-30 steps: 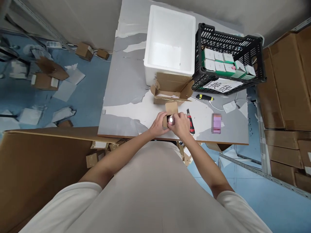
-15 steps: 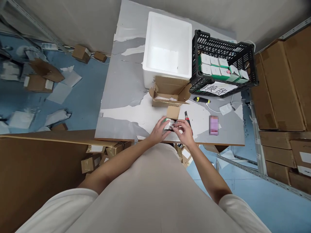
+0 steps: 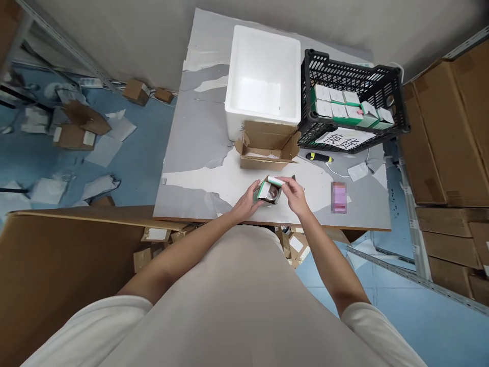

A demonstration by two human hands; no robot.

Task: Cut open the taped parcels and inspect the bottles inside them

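A small green-and-white carton [image 3: 263, 190] is held just above the near part of the table, its top open. Inside it shows a round, shiny, dark item [image 3: 272, 194], too small to name. My left hand [image 3: 246, 204] is closed around the carton's left side, thumb near me and fingers behind. At the right, my right hand [image 3: 296, 198] pinches the end of the carton's lid flap [image 3: 275, 181], which is partly folded over. The tip of a utility knife [image 3: 294, 177] shows behind my right hand, which hides the rest of it.
An open brown cardboard box [image 3: 262, 163] sits beyond the carton, in front of a white foam box [image 3: 229, 104]. A black crate [image 3: 321, 62] holds several green-and-white cartons [image 3: 338, 109]. A yellow-and-black tool [image 3: 319, 157] and a blurred pink item [image 3: 338, 198] lie at the right.
The lid flap stood up with its brown inside showing; now it is bent over toward the opening. My right hand has moved from the carton's opening to the flap.
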